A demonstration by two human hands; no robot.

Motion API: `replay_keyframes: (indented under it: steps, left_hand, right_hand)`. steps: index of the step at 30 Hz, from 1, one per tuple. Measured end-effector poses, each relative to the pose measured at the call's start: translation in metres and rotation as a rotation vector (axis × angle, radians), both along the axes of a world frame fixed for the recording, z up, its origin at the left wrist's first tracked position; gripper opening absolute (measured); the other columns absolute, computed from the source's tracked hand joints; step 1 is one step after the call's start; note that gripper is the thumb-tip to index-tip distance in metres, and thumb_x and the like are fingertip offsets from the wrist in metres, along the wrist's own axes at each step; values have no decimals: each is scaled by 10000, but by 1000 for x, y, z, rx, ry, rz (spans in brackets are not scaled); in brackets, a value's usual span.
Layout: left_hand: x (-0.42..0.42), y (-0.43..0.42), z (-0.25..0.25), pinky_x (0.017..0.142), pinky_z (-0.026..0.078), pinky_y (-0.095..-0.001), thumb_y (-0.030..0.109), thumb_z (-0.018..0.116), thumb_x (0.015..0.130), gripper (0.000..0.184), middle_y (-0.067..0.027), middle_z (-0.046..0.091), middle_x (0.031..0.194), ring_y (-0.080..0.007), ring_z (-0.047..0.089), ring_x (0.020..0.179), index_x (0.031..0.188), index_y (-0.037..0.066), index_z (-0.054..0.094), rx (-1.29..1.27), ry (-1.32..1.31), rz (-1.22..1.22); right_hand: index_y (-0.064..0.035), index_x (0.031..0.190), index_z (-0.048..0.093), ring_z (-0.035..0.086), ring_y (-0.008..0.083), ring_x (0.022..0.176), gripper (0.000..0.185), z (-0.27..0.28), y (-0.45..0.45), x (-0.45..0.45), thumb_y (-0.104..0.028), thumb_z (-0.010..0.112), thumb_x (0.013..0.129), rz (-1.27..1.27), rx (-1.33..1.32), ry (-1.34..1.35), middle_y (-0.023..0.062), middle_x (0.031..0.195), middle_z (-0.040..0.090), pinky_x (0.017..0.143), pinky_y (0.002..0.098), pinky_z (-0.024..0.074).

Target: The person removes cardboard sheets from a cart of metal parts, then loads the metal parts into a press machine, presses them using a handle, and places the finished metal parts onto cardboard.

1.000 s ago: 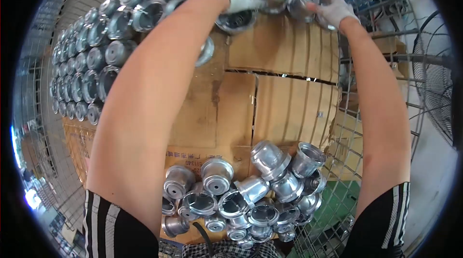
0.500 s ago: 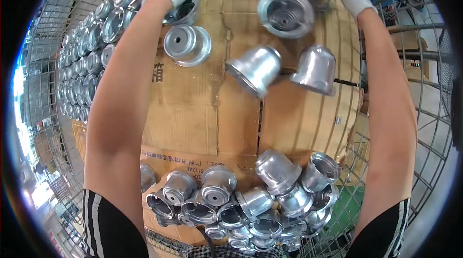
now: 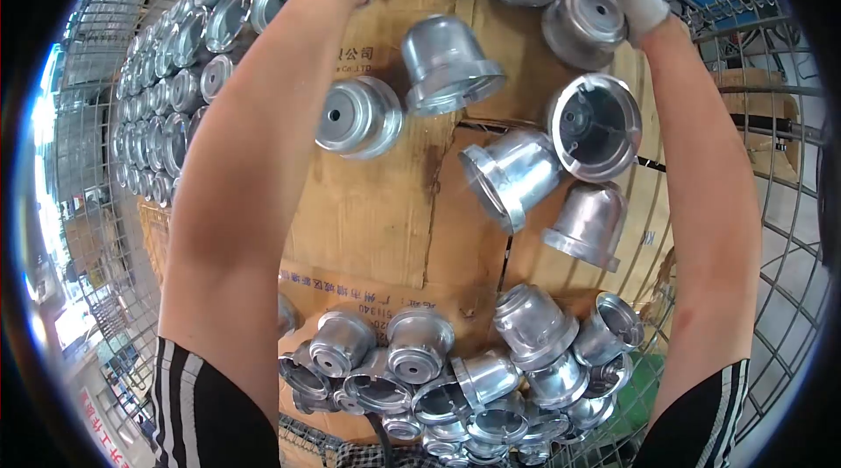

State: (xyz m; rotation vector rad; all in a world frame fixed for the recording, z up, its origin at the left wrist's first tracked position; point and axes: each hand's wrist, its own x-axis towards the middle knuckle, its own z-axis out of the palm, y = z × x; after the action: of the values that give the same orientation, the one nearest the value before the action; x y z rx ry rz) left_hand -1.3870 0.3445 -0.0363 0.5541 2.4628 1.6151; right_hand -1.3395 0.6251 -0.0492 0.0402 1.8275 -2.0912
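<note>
Littering the cardboard: loose metal cups

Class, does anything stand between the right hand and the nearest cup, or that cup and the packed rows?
Nothing visible separates the right hand from that cup. Loose cups and the left forearm lie between it and the rows.

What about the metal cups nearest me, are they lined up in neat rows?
No, the nearest metal cups lie jumbled together, tipped at different angles with their openings facing different ways.
</note>
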Motion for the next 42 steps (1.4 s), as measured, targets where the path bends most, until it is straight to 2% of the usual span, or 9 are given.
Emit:
replay_keyframes:
  steps: [6, 7, 8, 10, 13, 16, 24, 28, 42]
  left_hand:
    - [14, -7, -14, 917, 484, -381, 427, 702, 803, 675, -164, 590, 1234, -280, 589, 1108, 1349, 104, 471, 300, -472, -96]
    - [20, -24, -21, 1032, 386, -330, 468, 489, 922, 571, -141, 576, 1296, -228, 542, 1196, 1316, 58, 546, 0, -6, -330]
    - [35, -27, -14, 1065, 345, -330, 406, 446, 950, 542, -122, 555, 1319, -193, 503, 1227, 1340, 36, 515, -7, -435, -269]
    - [69, -31, 0, 1071, 339, -329, 400, 436, 953, 550, -126, 542, 1335, -202, 493, 1241, 1348, 23, 504, 18, -384, -417]
    - [102, -48, 4, 1075, 335, -330, 398, 478, 942, 557, -118, 541, 1339, -206, 482, 1256, 1361, 30, 491, -21, -416, -519]
    - [150, -46, 28, 1063, 341, -332, 396, 544, 911, 605, -122, 543, 1326, -198, 488, 1237, 1354, -9, 473, -90, -598, -423]
    - [231, -43, 51, 912, 477, -320, 440, 659, 846, 677, -148, 655, 1099, -239, 617, 1024, 1297, -36, 493, -253, -886, -367]
    - [274, -41, 59, 971, 459, -366, 488, 648, 782, 653, -172, 650, 1144, -321, 608, 1068, 1272, 64, 564, -558, -354, -466]
    - [389, -55, 51, 1085, 342, -376, 636, 539, 818, 720, -185, 534, 1321, -320, 465, 1261, 1260, 69, 579, -802, -218, -508]
  right_hand:
    - [-70, 1389, 451, 402, 198, 1309, 665, -7, -15, 24, -567, 420, 949, 213, -139, -116, 86, 1378, 481, 1099, 363, 312]
    - [-70, 1397, 441, 403, 217, 1307, 664, -3, -13, 34, -559, 413, 949, 364, 30, 94, 98, 1360, 497, 1101, 382, 313]
    - [-71, 1383, 470, 426, 214, 1290, 653, -13, -12, 40, -548, 440, 938, 424, -17, 73, 99, 1356, 507, 1090, 381, 326]
    - [-64, 1346, 521, 481, 215, 1248, 650, 6, -21, 70, -546, 502, 910, 370, -5, -69, 102, 1318, 549, 1082, 363, 331]
    - [-93, 1291, 585, 537, 216, 1199, 578, 24, -33, 73, -495, 602, 876, 465, 222, 9, 86, 1295, 583, 1023, 355, 408]
    - [-63, 1365, 491, 502, 295, 1236, 689, 52, -57, 69, -529, 592, 869, 770, 918, 95, 133, 1338, 547, 1019, 378, 409]
    - [-73, 1303, 568, 532, 280, 1224, 772, 87, -106, 130, -586, 702, 743, 888, 1027, -108, 135, 1303, 583, 1044, 360, 391]
    - [-165, 1298, 585, 541, 262, 1209, 663, 86, -111, 181, -521, 710, 753, 1052, 983, -274, 76, 1292, 598, 1029, 354, 406]
    - [-196, 1390, 456, 470, 356, 1260, 618, 87, -137, 355, -345, 615, 812, 743, 1091, -101, 173, 1439, 386, 1064, 376, 389]
